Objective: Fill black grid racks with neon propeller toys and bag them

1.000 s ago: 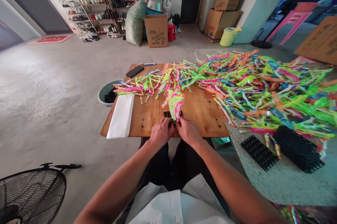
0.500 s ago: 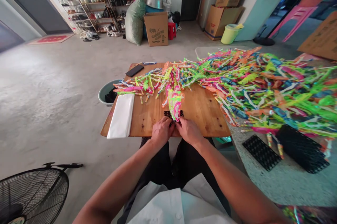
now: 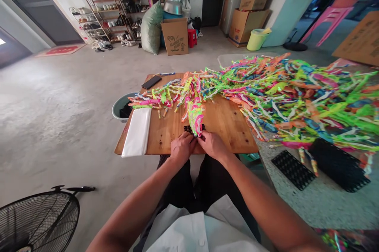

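Note:
At the near edge of the wooden board, my left hand (image 3: 181, 148) has its fingers curled onto a small black perforated tray (image 3: 187, 128). My right hand (image 3: 213, 145) is beside it, thumb and fingers pinched at the tray's near end, against the base of a bright plastic piece. Several yellow-green, pink and white plastic pieces (image 3: 195, 116) stand bunched on the tray and cover most of it. The fingertips are partly hidden, so what exactly the right hand pinches is hard to see. Beyond the tray lie more loose plastic pieces (image 3: 166, 94) with patterned tube ends.
A large heap of plastic pieces (image 3: 284, 94) spreads to the right. Black trays (image 3: 337, 165) are stacked on the grey table (image 3: 319, 210). White sheets (image 3: 136, 131) and a phone (image 3: 151, 82) lie on the wooden board (image 3: 227, 126). A basin (image 3: 116, 109) and a fan (image 3: 38, 220) are at left.
The camera view has shifted slightly. Both hands stay at the tray's near end with hardly any movement, and the bunched plastic pieces lean a little differently.

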Demonstrator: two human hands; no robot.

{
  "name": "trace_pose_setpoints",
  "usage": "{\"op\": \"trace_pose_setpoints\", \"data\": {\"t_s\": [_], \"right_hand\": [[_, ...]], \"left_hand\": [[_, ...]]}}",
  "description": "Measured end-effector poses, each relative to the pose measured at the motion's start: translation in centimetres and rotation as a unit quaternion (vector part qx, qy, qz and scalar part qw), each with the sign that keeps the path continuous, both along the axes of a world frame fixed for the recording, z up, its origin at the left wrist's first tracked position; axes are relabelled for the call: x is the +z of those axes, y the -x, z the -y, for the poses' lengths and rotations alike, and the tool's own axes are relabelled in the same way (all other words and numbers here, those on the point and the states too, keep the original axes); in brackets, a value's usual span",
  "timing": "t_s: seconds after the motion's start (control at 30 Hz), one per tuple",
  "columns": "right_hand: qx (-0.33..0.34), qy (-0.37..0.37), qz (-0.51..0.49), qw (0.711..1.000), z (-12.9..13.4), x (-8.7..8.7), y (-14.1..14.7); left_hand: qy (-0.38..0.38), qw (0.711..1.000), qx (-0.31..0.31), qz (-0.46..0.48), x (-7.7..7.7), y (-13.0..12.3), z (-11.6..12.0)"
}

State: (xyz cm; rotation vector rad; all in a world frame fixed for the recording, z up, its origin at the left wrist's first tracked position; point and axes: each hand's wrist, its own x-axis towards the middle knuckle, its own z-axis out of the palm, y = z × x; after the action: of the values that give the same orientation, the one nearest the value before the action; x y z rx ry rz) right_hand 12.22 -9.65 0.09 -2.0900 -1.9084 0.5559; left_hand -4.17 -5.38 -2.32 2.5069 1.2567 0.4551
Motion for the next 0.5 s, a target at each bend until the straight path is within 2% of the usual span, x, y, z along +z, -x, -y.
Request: {"op": "trace_pose_setpoints", "data": {"t_s": [0.17,0.3,0.5], "right_hand": [[-0.001,-0.018,-0.027,0.999,0.0,-0.7,-0.1],[-0.010,-0.025,-0.027,0.999,0.3,-1.1,0.2],[0.003,-0.031,-0.006,0.999,0.8,-1.6,0.8]], "left_hand": [[-0.023,0.997,0.046,0.049,-1.6,0.1,0.5],[-0.012,0.997,0.027,0.074,-2.1,0.3,0.3],[0.016,0.994,0.004,0.105,-2.1,0.6,-0.2]]}}
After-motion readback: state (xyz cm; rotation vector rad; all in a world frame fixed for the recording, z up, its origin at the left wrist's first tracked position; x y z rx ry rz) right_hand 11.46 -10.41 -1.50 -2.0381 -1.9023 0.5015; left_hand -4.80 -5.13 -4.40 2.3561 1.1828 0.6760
